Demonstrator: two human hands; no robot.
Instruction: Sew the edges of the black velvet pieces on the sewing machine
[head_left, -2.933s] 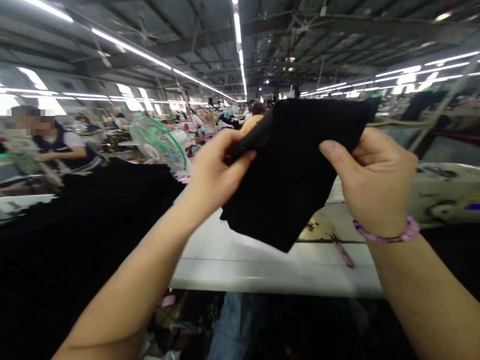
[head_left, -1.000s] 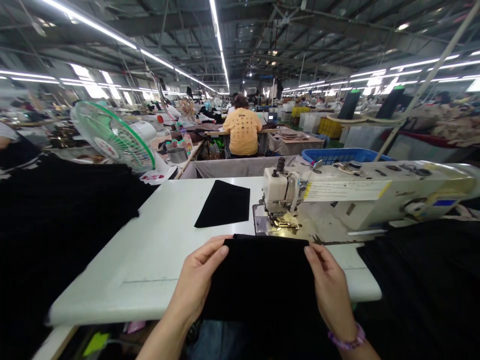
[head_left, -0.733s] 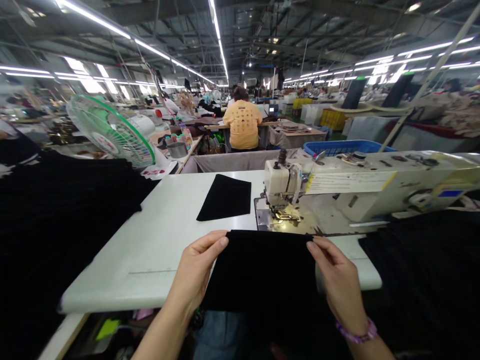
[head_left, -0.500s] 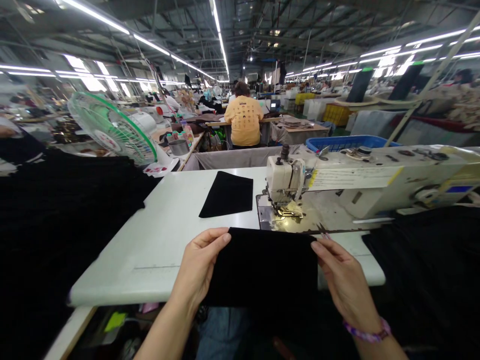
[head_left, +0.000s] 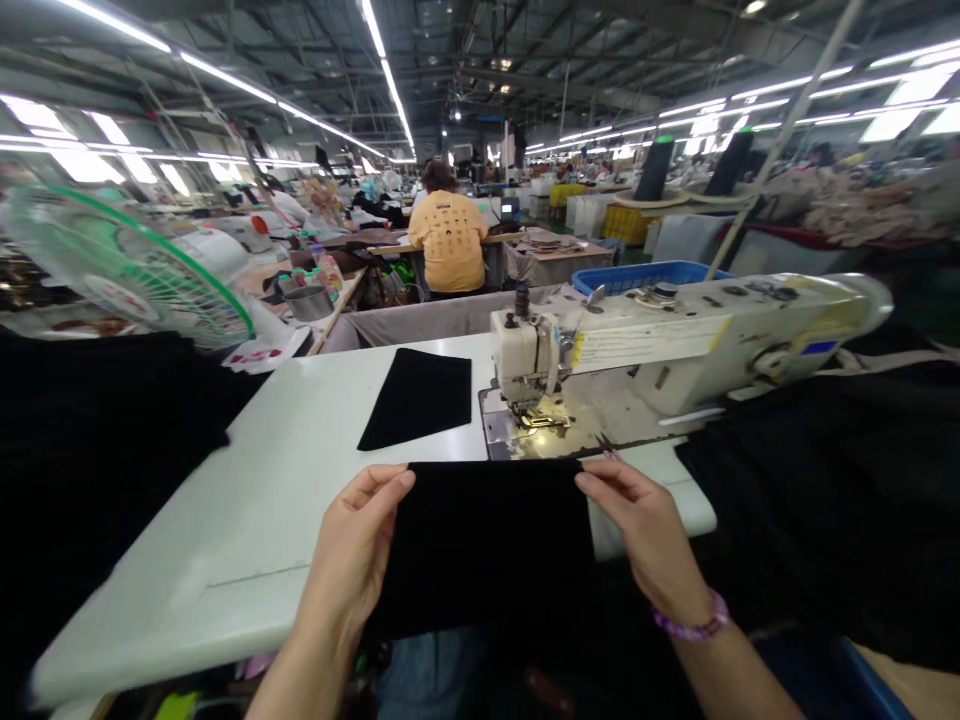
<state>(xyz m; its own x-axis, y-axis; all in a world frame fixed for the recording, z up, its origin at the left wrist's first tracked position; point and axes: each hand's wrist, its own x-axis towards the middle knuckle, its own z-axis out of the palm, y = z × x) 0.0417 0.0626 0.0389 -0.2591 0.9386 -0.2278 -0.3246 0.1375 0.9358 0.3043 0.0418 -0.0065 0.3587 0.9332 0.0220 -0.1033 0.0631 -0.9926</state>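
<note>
A flat piece of black fabric [head_left: 491, 530] lies at the near edge of the white sewing table [head_left: 277, 470]. My left hand [head_left: 352, 555] grips its left edge, thumb on top. Along the right edge my right hand [head_left: 649, 535], with a beaded bracelet on the wrist, pinches the cloth. Just beyond the piece stands the white sewing machine [head_left: 652, 350], its lit needle area [head_left: 536, 415] a short way past the fabric's far edge. A second black fabric piece [head_left: 420, 395] lies flat farther back on the table.
Heaps of black fabric cover the left [head_left: 90, 440] and right [head_left: 825, 490] sides. A green-rimmed fan [head_left: 127, 265] stands at the back left. A person in a yellow shirt [head_left: 446, 240] sits at another table beyond. A blue bin [head_left: 645, 275] sits behind the machine.
The black piece, earlier held up in the air by both hands, now lies flat at the table's near edge. Over the last second the view shifted slightly; both hands stay on its edges.
</note>
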